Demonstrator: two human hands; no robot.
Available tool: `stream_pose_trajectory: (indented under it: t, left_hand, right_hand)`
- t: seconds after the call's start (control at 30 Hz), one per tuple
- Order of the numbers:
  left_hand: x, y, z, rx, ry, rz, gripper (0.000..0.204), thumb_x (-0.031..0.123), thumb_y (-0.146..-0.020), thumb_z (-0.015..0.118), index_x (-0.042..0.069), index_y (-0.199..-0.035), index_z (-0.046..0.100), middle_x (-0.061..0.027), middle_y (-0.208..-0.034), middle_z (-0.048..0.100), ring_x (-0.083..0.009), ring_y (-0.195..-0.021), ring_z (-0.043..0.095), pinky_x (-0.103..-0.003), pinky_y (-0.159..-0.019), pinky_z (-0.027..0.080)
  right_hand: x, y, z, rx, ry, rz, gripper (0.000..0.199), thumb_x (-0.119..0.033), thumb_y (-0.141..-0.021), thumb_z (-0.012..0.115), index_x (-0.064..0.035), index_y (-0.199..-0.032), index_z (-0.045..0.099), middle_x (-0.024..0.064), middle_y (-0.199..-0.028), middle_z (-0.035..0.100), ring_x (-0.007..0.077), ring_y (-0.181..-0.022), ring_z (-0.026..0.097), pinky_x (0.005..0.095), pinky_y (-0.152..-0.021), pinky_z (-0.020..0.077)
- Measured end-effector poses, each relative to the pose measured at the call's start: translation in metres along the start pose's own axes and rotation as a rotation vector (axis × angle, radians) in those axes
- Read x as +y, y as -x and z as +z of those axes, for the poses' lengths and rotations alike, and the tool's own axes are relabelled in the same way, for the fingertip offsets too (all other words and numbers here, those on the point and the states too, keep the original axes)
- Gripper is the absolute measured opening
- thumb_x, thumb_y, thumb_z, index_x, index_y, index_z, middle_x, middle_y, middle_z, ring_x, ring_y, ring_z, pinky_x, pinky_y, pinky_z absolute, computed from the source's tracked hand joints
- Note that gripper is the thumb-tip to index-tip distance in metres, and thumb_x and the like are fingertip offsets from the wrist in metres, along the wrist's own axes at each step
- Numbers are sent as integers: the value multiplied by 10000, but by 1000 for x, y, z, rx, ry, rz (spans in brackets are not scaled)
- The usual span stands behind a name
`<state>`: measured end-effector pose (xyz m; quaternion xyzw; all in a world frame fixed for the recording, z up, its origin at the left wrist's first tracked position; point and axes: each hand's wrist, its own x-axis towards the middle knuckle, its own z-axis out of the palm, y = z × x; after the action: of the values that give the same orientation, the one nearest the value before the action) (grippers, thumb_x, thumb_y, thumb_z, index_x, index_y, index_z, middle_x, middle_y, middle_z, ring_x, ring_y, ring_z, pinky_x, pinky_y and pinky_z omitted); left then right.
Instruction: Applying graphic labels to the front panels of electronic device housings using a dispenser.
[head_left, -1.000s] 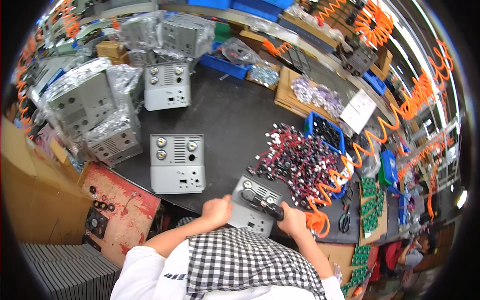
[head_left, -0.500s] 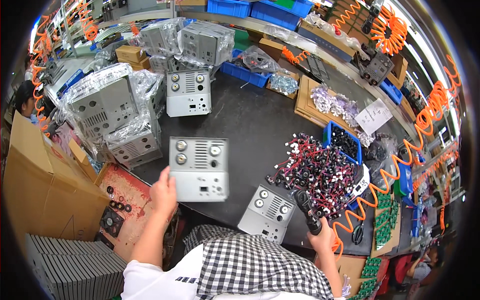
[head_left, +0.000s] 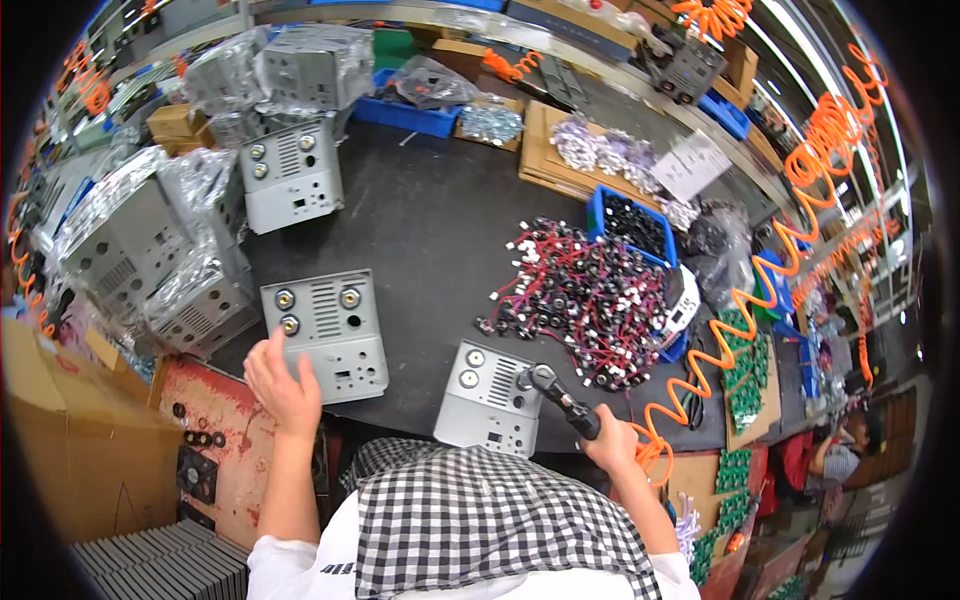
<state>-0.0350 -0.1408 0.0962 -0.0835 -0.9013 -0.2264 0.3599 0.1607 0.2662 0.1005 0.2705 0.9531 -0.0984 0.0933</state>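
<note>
A grey metal panel (head_left: 335, 368) with brass-coloured fittings, slots and holes lies on the dark bench, left of centre. Over its left edge is my left hand (head_left: 284, 388), fingers spread and gripping nothing; whether the fingertips touch the metal I cannot tell. My right hand (head_left: 613, 440) is wrapped round the handle of a black angled power tool (head_left: 568, 402). The tool's round head sits at the upper right fitting of a second grey panel (head_left: 468, 408), which lies near the bench's front edge. Two more fittings show at that panel's upper left.
Black connectors on red wires (head_left: 590, 300) are heaped beyond the tool, beside a blue bin (head_left: 597, 215) of black parts. An orange coiled hose (head_left: 690, 400) runs at right. Another panel (head_left: 292, 185) stands far left near plastic-wrapped units (head_left: 125, 235). Green circuit boards (head_left: 742, 380) lie at right.
My left hand has let go of the left panel, which now rests on the bench. The tool's head has come from beside the wire heap onto the right panel's fitting. The whole view has shifted.
</note>
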Motion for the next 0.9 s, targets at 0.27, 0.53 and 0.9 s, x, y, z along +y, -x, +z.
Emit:
stream_pose_trajectory:
  t: [0.27, 0.53, 0.9]
  left_hand:
    - [100, 88, 90, -1097, 511, -189, 590, 311, -860, 585, 34, -1319, 335, -218, -1061, 584, -386, -927, 594, -446, -797, 475]
    - [98, 110, 120, -1116, 608, -344, 333, 218, -932, 448, 52, -1212, 374, -275, -990, 616, -447, -944, 587, -513, -807, 451]
    - [100, 104, 110, -1162, 537, -358, 267, 233, -932, 434, 55, -1114, 356, -276, -897, 620, -472, -863, 587, -549, -745, 444]
  right_hand:
    - [9, -9, 17, -63, 3, 10, 411, -163, -629, 703, -111, -1001, 534, 161, -837, 657, 371, -860, 629, 460, -745, 485]
    - [14, -18, 12, -64, 51, -35, 360, -108, -643, 631, -123, -991, 539, 154, -800, 658, 353, -828, 640, 453, -721, 489]
    - [5, -20, 3, -22, 124, -121, 341, -126, -642, 636, -108, -967, 534, 155, -745, 651, 361, -754, 643, 460, -654, 489]
